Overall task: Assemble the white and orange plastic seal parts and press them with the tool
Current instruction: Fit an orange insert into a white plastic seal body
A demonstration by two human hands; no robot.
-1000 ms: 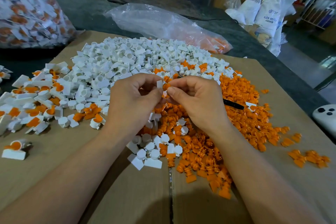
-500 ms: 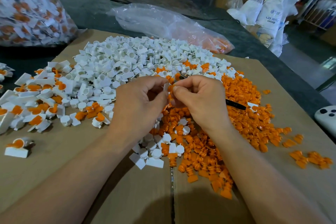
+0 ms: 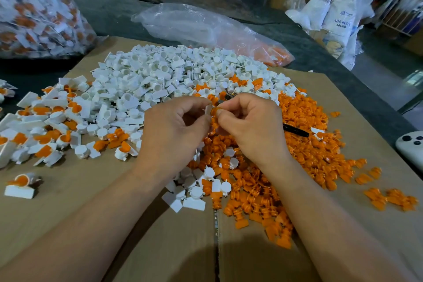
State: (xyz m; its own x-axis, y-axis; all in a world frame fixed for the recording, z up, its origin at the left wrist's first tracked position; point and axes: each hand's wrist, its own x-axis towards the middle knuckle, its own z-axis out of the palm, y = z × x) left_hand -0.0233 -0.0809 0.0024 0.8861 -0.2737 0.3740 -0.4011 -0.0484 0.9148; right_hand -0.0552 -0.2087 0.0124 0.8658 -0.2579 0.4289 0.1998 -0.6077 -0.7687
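Over the cardboard (image 3: 68,201), left hand (image 3: 174,130) is pinching one white part (image 3: 207,109); right hand (image 3: 249,126) is pinching one orange part (image 3: 214,112) against it. Two heaps lying underneath: white heap (image 3: 160,75), orange heap (image 3: 309,144).

Cups (image 3: 160,75) lie left of plugs (image 3: 304,121) on cardboard (image 3: 160,247).

Cardboard sheet (image 3: 68,185), white parts pile (image 3: 160,75), orange parts pile (image 3: 309,144)

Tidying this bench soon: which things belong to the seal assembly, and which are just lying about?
Job: white part in left hand, orange part in right hand, white pile, orange pile, black-handled tool.
Lying about: clear plastic bag, white controller, sacks.
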